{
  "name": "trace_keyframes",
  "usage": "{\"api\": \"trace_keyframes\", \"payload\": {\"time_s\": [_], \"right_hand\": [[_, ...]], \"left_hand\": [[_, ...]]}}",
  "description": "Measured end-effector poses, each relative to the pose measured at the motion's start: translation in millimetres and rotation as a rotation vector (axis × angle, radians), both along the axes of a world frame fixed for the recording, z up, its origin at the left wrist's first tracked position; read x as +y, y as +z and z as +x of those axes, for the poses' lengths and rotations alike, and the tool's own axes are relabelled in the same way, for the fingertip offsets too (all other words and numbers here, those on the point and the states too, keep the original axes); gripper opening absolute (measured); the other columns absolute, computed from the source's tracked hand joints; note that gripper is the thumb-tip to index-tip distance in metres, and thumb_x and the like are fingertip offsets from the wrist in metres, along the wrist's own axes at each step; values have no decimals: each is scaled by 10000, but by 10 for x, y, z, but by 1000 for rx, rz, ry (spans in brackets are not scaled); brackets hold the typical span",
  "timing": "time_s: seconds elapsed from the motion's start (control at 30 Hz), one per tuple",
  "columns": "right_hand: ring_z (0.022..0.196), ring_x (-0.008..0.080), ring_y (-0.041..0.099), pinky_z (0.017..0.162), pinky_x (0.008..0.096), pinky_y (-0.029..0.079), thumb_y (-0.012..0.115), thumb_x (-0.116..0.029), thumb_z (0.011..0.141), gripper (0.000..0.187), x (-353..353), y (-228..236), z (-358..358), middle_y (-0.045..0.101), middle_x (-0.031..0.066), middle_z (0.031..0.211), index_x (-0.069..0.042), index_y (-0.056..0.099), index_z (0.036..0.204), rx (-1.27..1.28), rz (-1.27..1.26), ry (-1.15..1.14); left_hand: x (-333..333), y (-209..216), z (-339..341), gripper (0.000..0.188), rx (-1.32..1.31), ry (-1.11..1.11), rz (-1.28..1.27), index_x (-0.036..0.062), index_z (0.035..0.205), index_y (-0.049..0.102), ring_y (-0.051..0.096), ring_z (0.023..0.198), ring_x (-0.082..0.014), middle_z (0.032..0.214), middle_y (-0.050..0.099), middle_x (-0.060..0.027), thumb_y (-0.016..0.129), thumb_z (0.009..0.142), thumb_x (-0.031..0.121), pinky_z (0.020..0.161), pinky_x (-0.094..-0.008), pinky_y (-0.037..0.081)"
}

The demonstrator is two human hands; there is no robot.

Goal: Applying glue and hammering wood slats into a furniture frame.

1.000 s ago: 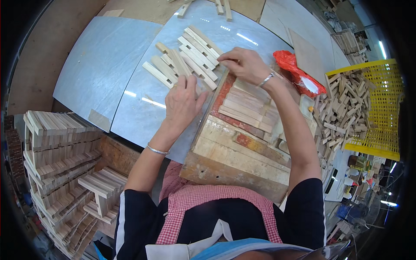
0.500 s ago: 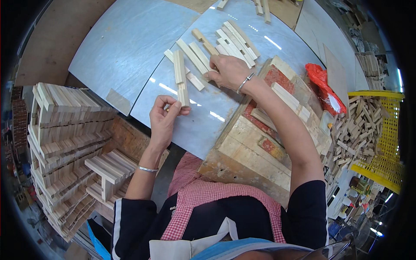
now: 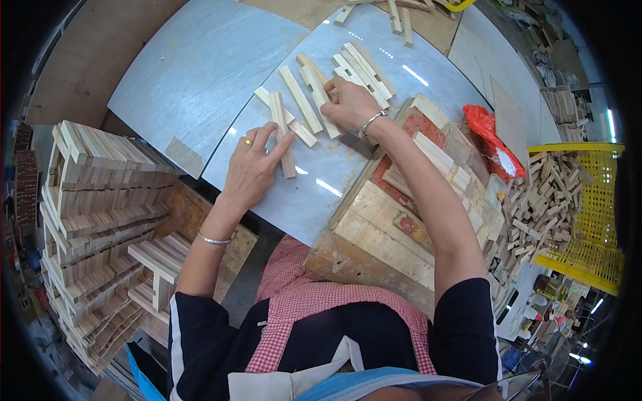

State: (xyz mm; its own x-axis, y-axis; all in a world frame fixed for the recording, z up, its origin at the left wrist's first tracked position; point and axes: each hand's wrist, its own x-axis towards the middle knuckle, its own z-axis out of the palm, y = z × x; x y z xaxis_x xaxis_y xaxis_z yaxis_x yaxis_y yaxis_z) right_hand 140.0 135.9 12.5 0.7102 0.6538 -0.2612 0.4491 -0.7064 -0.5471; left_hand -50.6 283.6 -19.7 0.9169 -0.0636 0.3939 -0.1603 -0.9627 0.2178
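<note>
My left hand (image 3: pixel 251 166) has its thumb and fingertips closed about the middle of a pale wooden strip (image 3: pixel 288 162). That strip lies across another wooden strip (image 3: pixel 304 134) on the grey-blue tabletop. My right hand (image 3: pixel 352 108) pinches the side of a notched wooden strip (image 3: pixel 317 93), which slants away from me. A plain wooden strip (image 3: pixel 298 97) rests between the two hands. Just beyond my right fingers is another piece (image 3: pixel 309 61), partly hidden. Several slotted wooden strips (image 3: pixel 364 67) lie side by side past my right hand.
Frames of wooden slats stand in a tall stack (image 3: pixel 107 207) at the left. A worn wooden block (image 3: pixel 374 214) sits near my right forearm, with a red plastic bag (image 3: pixel 491 140) beyond. Offcuts fill a yellow basket (image 3: pixel 595 220) at the far right. More strips lie at the table's far edge.
My left hand has shifted from the near end of its strip up to the middle. Beside my right hand, the notched strip now stands apart from the plain one.
</note>
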Motion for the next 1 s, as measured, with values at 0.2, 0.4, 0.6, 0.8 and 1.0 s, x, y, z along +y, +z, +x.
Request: {"api": "trace_keyframes", "payload": {"time_s": [0.2, 0.4, 0.6, 0.8, 1.0], "right_hand": [[761, 139, 594, 716, 274, 498, 549, -117, 836, 421, -326, 339, 62, 638, 57, 886, 1, 571, 1239, 536, 486, -303], [689, 112, 566, 610, 276, 506, 555, -260, 958, 335, -783, 401, 45, 610, 107, 889, 23, 525, 1135, 963, 914, -349], [767, 166, 655, 658, 282, 571, 539, -207, 970, 260, -1230, 619, -64, 622, 106, 860, 10, 540, 1113, 773, 942, -357], [882, 239, 677, 751, 320, 602, 513, -71, 922, 432, -1658, 936, -169, 539, 173, 1163, -12, 406, 1336, 476, 890, -349], [853, 232, 672, 766, 364, 604, 486, 17, 831, 668, -2061, 1075, -123, 498, 133, 1126, -120, 316, 1462, 308, 906, -278]], "left_hand": [[114, 6, 100, 447, -97, -75, 143, 109, 1138, 624, 513, 1189, -272, 1243, 540, -98, 628, 708, -12, 938, -412, 451], [79, 147, 91, 254, -140, -75, -118, 49, 1067, 609, 551, 1138, -273, 1147, 596, -120, 623, 813, 47, 952, -419, 440], [-28, 133, 11, 262, -28, 52, -891, -20, 1144, 564, 615, 894, -153, 953, 649, -105, 590, 930, 130, 811, -290, 485], [-240, 273, -3, 249, 110, -23, -1218, -32, 1122, 569, 582, 897, -137, 963, 616, -68, 592, 930, 124, 813, -282, 476], [-868, 576, 1, 255, 70, -203, -696, -15, 1131, 573, 585, 871, -192, 988, 559, -82, 595, 879, 12, 756, -305, 486]]}}
